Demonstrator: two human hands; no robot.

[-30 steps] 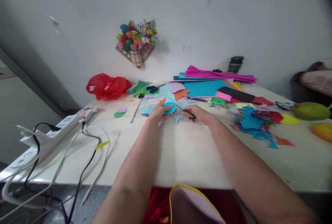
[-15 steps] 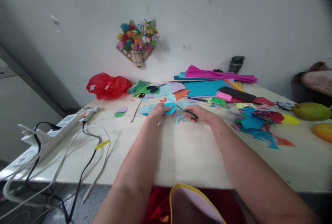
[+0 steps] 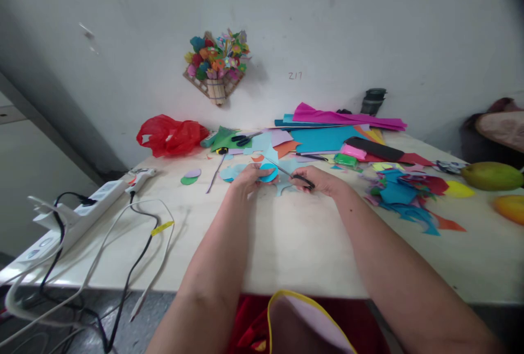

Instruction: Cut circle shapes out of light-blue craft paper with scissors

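Note:
My left hand (image 3: pixel 249 177) pinches a round piece of bright blue paper (image 3: pixel 269 172) above the middle of the table. In my right hand (image 3: pixel 316 180) is a pair of scissors (image 3: pixel 302 180) with black handles, its blades pointing left toward the blue circle. Whether the blades touch the paper I cannot tell. Light blue paper pieces (image 3: pixel 233 172) lie beside and behind my left hand. Paper offcuts (image 3: pixel 282 187) rest on the table below the scissors. A lilac and a green paper circle (image 3: pixel 190 180) overlap farther left.
A second pair of scissors (image 3: pixel 244 140) lies behind on coloured sheets. To the right are a heap of paper scraps (image 3: pixel 399 190), a black phone-like slab (image 3: pixel 374 149) and a mango (image 3: pixel 491 176). A red plastic bag (image 3: pixel 170 135) and a power strip (image 3: pixel 77 214) with cables occupy the left.
The right hand and scissors have shifted very slightly to the right. My left hand stays in place with the blue paper circle.

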